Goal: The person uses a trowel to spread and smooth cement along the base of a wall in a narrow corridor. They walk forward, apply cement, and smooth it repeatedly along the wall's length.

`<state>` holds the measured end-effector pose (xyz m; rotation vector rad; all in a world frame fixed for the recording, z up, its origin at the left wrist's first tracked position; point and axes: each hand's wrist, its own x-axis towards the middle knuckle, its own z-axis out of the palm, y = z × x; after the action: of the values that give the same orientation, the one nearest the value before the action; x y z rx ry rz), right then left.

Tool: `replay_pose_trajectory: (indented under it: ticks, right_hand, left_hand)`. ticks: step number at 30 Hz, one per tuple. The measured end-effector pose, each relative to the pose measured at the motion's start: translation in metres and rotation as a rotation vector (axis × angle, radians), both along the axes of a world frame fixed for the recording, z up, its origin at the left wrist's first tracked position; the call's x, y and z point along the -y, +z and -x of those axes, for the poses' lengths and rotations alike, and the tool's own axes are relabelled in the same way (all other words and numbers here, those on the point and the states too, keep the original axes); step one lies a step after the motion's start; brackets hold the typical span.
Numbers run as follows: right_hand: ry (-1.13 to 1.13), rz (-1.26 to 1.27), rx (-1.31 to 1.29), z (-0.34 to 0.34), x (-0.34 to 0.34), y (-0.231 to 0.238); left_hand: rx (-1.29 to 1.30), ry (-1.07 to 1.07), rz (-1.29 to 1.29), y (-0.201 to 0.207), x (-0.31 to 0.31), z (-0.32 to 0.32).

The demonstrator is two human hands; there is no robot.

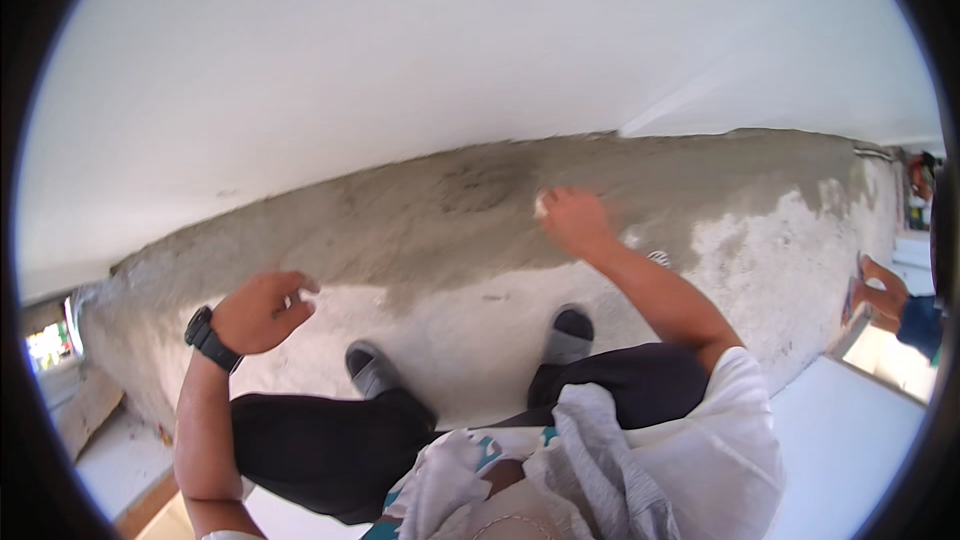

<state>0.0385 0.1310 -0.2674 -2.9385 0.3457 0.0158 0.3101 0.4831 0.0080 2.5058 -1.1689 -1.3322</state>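
My right hand [577,220] is closed and down against the damp grey cement band [440,210] along the foot of the white wall. A small pale lump [541,205] shows at its fingertips; its kind is hard to tell, and the hand's edge is slightly blurred. Off to the left, my left hand [262,314], with a black watch [205,332] on its wrist, hovers near the cement's edge. Its fingers are apart and bent, nothing visible in them. A darker, rougher patch [490,180] of cement lies just left of the right hand.
The white wall [450,50] fills the far side. My two feet in grey slippers [378,375] rest on the pale floor [470,390]. Right of my forearm lies a small striped thing [658,258]. At the far right is another person's hand [880,295], beside an opening.
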Motion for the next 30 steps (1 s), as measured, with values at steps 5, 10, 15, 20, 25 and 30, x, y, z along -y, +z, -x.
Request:
replay_pose_trajectory:
  ticks: [5,10,15,20,25,30]
  right_hand:
    - [-0.156,-0.071,-0.015,0.03,0.0,0.019]
    - [-0.26,-0.097,-0.071,0.042,0.018,0.035]
    - [-0.212,-0.147,0.063,0.004,0.039,0.042]
    - [0.034,-0.063,0.001,-0.061,0.03,0.021]
    - [-0.061,-0.041,-0.052,-0.049,0.037,0.011]
    - [-0.28,-0.115,-0.073,0.022,0.078,0.056]
  left_hand:
    - [0.052,-0.024,0.078,-0.01,0.021,-0.01]
    - [-0.052,-0.006,0.083,-0.011,0.015,-0.013]
    - [-0.009,0.012,0.107,-0.011,0.005,-0.015]
    - [0.016,0.034,0.066,-0.003,0.003,-0.012]
    - [0.023,0.022,0.095,0.002,0.008,-0.013]
    - [-0.019,0.048,0.067,0.005,0.007,-0.019]
